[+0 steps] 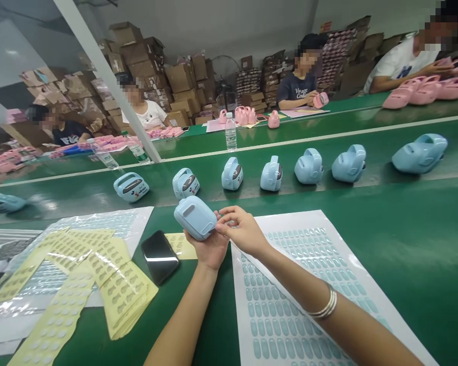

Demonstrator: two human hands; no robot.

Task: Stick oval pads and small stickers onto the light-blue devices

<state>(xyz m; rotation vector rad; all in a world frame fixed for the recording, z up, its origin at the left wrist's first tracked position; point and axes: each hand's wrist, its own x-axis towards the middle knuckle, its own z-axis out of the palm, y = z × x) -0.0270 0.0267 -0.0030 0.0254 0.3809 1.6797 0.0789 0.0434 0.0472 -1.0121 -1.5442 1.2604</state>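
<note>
My left hand (211, 250) cradles a light-blue plastic case (194, 216) from below, its flat side with a rounded panel turned toward me. At the case's lower right edge, the fingertips of my right hand (245, 231) are pinched together; whatever they hold, if anything, is too small to make out. Under my right forearm lies a white sheet (248, 325) with rows of pale-blue oval stickers. A black phone (159, 256) rests left of my left wrist, partly over a yellow sticker sheet (182, 245).
Several light-blue cases with handles (272, 175) stand in a row on the green belt (213, 206). Yellow sticker sheets (124, 290) overlap at left. Beyond a rail stand a water bottle (231, 133) and pink cases (244, 116). Several co-workers sit opposite; cardboard boxes (181, 79) are stacked behind.
</note>
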